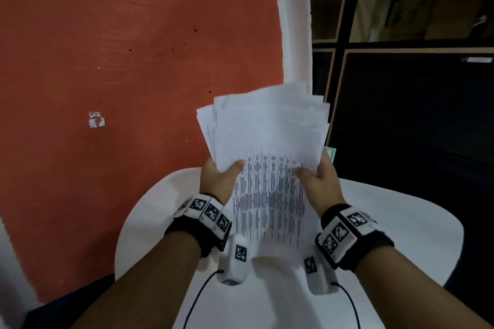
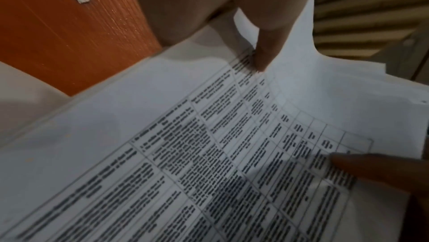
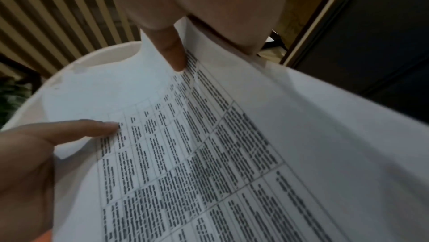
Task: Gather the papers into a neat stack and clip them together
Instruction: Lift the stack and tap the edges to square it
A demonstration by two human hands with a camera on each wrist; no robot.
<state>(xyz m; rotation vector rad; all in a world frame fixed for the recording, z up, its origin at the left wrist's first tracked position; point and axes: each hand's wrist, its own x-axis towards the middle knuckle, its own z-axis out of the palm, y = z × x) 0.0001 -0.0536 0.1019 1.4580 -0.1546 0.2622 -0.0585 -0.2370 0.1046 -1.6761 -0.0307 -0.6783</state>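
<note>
A loose stack of white papers with a printed table on the top sheet stands on its lower edge on a white table. The upper edges are uneven and fanned. My left hand grips the stack's left side with the thumb on the top sheet. My right hand grips the right side the same way. In the left wrist view the left thumb presses on the papers. In the right wrist view the right thumb presses on the printed sheet. No clip is visible.
The round white table sits against an orange wall with a small torn sticker. Dark shelving and cabinets stand to the right. A small teal-edged object peeks out behind the right hand.
</note>
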